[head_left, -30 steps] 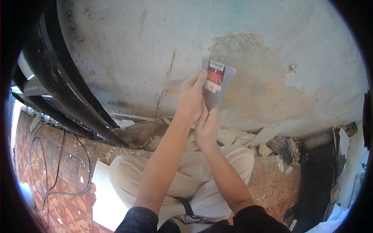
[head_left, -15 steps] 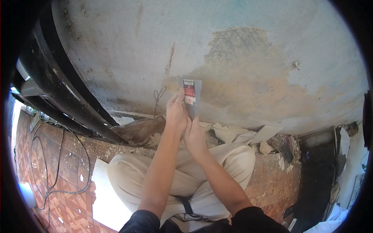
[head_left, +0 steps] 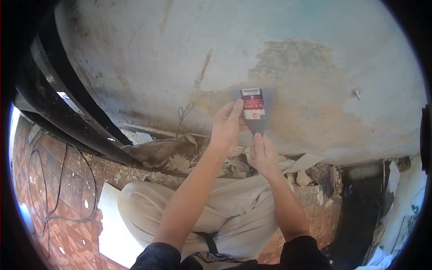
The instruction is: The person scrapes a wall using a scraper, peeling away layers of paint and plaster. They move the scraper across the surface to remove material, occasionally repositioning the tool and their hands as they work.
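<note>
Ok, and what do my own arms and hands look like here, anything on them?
Your left sleeve and right sleeve are black, leaving both forearms bare. Your left hand and right hand wear no gloves. I see no watch or bracelet on either wrist.

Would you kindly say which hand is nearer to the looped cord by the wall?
Left. The left hand, on the scraper, is to the right of the looped cord in view; the right hand, at the scraper's narrow end, is farther right and lower.
</note>
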The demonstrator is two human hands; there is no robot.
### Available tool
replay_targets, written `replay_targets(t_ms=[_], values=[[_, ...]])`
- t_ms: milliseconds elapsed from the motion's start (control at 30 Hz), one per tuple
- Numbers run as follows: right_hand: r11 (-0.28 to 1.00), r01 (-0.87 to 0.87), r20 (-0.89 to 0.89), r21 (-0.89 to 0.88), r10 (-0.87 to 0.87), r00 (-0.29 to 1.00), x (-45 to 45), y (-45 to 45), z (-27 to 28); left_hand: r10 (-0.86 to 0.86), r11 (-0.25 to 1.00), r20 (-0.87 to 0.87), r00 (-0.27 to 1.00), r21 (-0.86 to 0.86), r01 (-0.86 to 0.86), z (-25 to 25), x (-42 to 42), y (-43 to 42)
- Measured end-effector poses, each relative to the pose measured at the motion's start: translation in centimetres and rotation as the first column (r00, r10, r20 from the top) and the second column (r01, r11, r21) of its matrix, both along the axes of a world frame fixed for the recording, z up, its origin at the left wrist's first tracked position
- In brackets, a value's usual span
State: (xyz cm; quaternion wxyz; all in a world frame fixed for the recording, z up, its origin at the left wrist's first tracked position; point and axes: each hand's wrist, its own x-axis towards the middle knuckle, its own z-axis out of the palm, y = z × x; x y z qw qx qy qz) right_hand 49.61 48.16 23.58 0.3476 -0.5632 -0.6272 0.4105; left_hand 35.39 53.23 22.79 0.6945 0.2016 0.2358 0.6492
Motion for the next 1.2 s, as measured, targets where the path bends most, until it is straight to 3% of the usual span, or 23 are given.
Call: replay_targets(t_ms=[33, 100, 200, 333, 433, 500, 533, 600, 633, 700, 800, 900, 1000, 1067, 1133, 1200], values=[[1.000, -0.013, 0.002, -0.009, 0.013, 1.000, 0.3, 0.6, -0.2, 0.013, 1.000, 0.002, 1.000, -0.009, -0.013, -0.2, 0.0, 0.2], [0.993, -0.072, 0.180, 0.098, 0.053, 0.982, 0.9, 1.9, -0.5, 0.080, 0.997, -0.018, 0.997, -0.019, -0.081, -0.3, 0.2, 0.6], [0.969, -0.084, 0.208, 0.234, 0.035, 0.977, 0.2, 3.0, -0.4, 0.100, 0.995, 0.056, 0.993, 0.010, -0.101, 0.6, 0.2, 0.6], [0.967, -0.109, 0.230, 0.232, 0.055, 0.972, 0.0, 2.7, 0.2, 0.130, 0.991, 0.014, 0.991, -0.008, -0.130, 0.4, 0.5, 0.4], [0.974, -0.132, 0.218, 0.183, 0.091, 0.972, 0.2, 2.2, 1.2, 0.138, 0.990, 0.004, 0.990, -0.017, -0.138, 1.1, 0.4, 0.2], [0.992, -0.126, 0.079, -0.030, 0.128, 0.989, 0.0, 1.3, 2.0, 0.169, 0.984, 0.005, 0.986, -0.049, -0.169, 1.5, 0.4, -0.3], [0.991, -0.130, 0.066, -0.029, 0.132, 0.989, -0.3, 1.2, 2.0, 0.172, 0.984, -0.009, 0.985, -0.048, -0.173, 1.5, 0.3, -0.3], [0.960, -0.136, -0.187, -0.244, 0.091, 0.978, -0.7, 0.5, 2.0, 0.161, 0.985, -0.026, 0.987, -0.055, -0.162, 1.6, 0.1, -0.7], [0.959, -0.138, -0.194, -0.249, 0.090, 0.977, -0.2, 0.7, 1.2, 0.192, 0.979, -0.093, 0.977, -0.050, -0.197, 1.4, 0.3, -0.6], [0.986, -0.144, 0.087, 0.081, 0.137, 0.987, 0.8, 1.9, -0.9, 0.177, 0.981, -0.138, 0.975, -0.051, -0.185, 0.7, 0.7, -0.4], [0.978, -0.137, 0.173, 0.159, 0.109, 0.979, 0.1, 1.9, 0.3, 0.172, 0.982, -0.134, 0.976, -0.053, -0.180, 1.4, 0.5, -0.3], [0.980, -0.115, 0.209, 0.163, 0.080, 0.975, -0.6, 1.7, 1.1, 0.163, 0.987, -0.066, 0.984, 0.018, -0.162, 1.4, -0.2, 0.2], [0.957, -0.158, 0.314, 0.241, 0.077, 0.946, -0.4, 1.0, 1.3, 0.164, 0.985, -0.102, 0.981, -0.033, -0.168, 1.1, 0.4, -0.2], [0.975, -0.134, 0.245, 0.179, 0.088, 0.966, 0.0, 1.4, 0.5, 0.192, 0.981, -0.008, 0.981, -0.032, -0.192, 1.5, 0.5, -0.6], [0.986, -0.113, 0.166, 0.120, 0.092, 0.982, 0.3, 1.3, 0.0, 0.164, 0.980, -0.079, 0.983, -0.103, -0.172, 0.3, 1.3, -1.0], [0.988, -0.109, 0.224, 0.106, 0.083, 0.971, 1.1, 1.9, -0.1, 0.152, 0.974, -0.150, 0.977, -0.143, -0.174, 0.6, 0.4, -0.1]])
